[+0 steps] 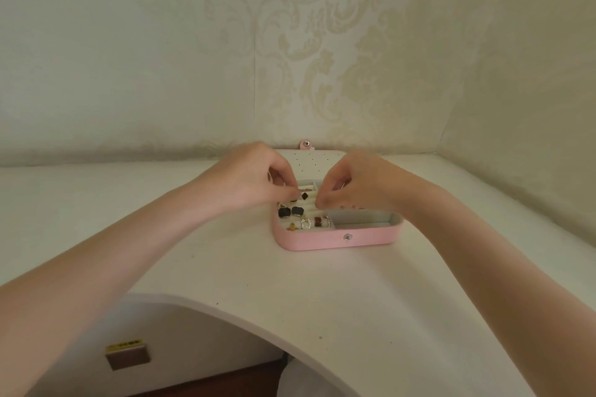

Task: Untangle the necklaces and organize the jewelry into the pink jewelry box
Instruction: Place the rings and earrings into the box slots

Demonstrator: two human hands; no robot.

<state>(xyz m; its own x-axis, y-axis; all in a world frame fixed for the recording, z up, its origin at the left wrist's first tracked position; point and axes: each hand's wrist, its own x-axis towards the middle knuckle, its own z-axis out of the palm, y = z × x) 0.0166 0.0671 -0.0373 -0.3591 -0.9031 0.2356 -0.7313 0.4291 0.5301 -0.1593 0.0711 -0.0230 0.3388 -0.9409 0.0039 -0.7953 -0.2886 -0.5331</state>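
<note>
Pink jewelry box (338, 240) open on white table (225, 267), lid back against wall; we see left hand (254, 174) and right hand (358, 185) over its tray, fingertips pinched together, possibly on fine chain, too small to confirm; dark earrings (291, 211) in left compartments.

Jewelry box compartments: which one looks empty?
The long compartment at the front right of the pink jewelry box, under the right hand; the left ones hold earrings.
</note>
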